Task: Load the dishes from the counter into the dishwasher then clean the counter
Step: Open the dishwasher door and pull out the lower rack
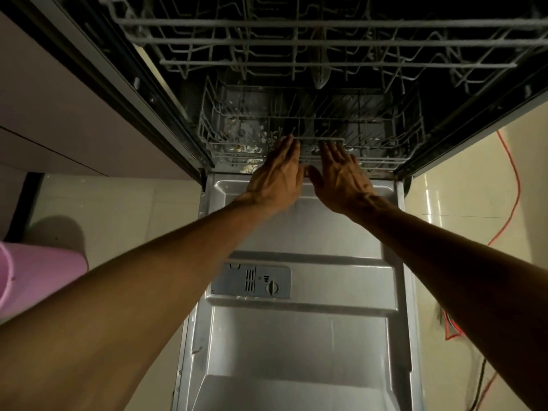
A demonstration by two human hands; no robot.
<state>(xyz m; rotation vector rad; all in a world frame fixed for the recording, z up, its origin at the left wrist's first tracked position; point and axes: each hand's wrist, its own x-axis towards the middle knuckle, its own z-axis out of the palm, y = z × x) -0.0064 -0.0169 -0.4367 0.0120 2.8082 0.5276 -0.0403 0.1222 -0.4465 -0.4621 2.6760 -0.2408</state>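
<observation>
The dishwasher stands open, its steel door [299, 336] folded flat toward me. The grey wire lower rack [394, 149] sits inside the tub with no dishes in it; pale crumbs lie under its left part. The upper rack [296, 43] hangs above, also without dishes. My left hand [277, 176] and my right hand [341, 176] reach side by side to the lower rack's front rail, fingers straight, fingertips touching the raised handle wire. Neither hand holds anything. No counter or dishes are in view.
A detergent dispenser [252, 281] sits in the door's inner face. A pink bucket [35, 277] stands on the tiled floor at the left. An orange cable [514, 197] trails over the floor at the right. Cabinet fronts [59, 114] flank the opening on the left.
</observation>
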